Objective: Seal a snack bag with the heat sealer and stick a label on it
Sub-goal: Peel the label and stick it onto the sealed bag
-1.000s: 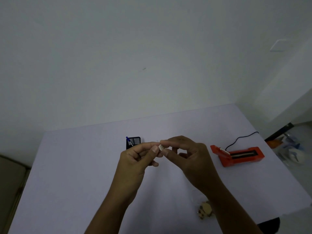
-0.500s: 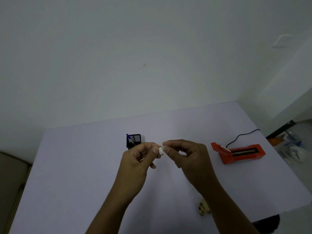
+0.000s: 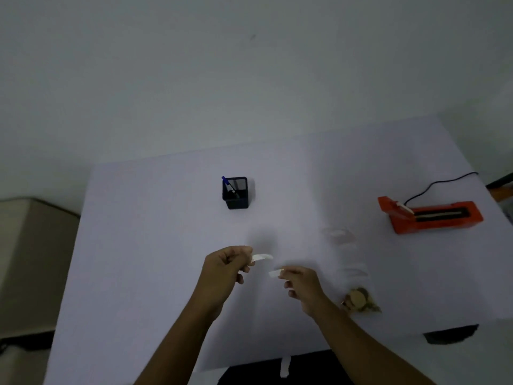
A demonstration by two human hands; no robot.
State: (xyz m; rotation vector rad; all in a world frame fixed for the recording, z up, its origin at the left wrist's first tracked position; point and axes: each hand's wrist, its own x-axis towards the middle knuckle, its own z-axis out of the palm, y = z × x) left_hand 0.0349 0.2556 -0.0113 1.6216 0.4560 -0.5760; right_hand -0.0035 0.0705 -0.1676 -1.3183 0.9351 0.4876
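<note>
My left hand (image 3: 226, 269) pinches a curled white strip (image 3: 262, 257), which looks like label backing. My right hand (image 3: 301, 284) pinches a second small white piece (image 3: 274, 273), likely the label; the two pieces are apart. The clear snack bag (image 3: 351, 269) lies flat on the table to the right of my right hand, with brown snacks (image 3: 358, 300) bunched at its near end. The orange heat sealer (image 3: 429, 216) sits at the far right, its lid raised and a black cord (image 3: 441, 183) running off behind it.
A black pen holder (image 3: 236, 193) with a blue pen stands at the table's centre back. The white table (image 3: 138, 245) ends near my body; a white strip (image 3: 284, 366) hangs at its front edge. A beige cabinet (image 3: 30, 259) stands at the left.
My hands were together on one small white piece; now they have drawn apart, each holding a separate white piece. The camera has tilted down and the hands sit lower in view.
</note>
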